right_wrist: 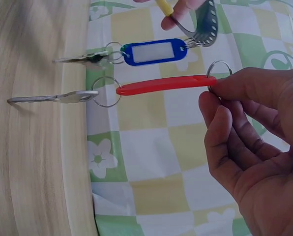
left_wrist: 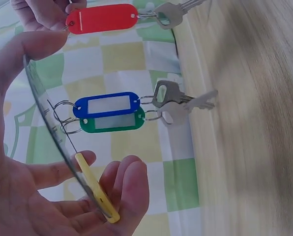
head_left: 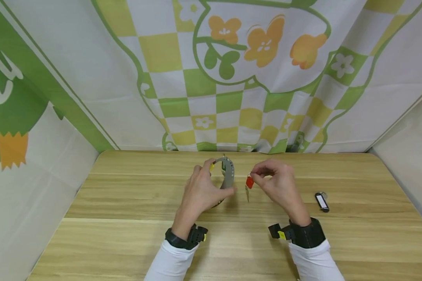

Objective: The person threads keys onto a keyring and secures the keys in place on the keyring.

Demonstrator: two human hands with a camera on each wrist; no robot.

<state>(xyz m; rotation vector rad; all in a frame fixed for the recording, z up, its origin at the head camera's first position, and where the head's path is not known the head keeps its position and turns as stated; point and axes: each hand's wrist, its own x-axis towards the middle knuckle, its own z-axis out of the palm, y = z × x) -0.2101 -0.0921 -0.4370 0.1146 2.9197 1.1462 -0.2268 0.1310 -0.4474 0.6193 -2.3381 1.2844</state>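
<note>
My left hand (head_left: 202,191) grips a grey hoop (head_left: 229,177) with a row of small holes along its band, thumb at the near side and fingers at the far side. A yellow piece (left_wrist: 95,187) sits on the hoop by the fingertips. From the hoop a blue key tag (left_wrist: 107,104) and a green key tag (left_wrist: 112,123) hang on wire rings, each with a silver key below. Right of the hoop, my right hand (head_left: 278,185) pinches the upper ring of a red key tag (right_wrist: 166,84). A silver key (right_wrist: 53,98) dangles from its lower ring.
A black key tag (head_left: 321,202) with a white label and a ring lies on the wooden table (head_left: 126,234), right of my right hand. Behind the table's back edge hangs a checked, flowered curtain (head_left: 232,101). White-and-green cloth (head_left: 74,132) borders the left side.
</note>
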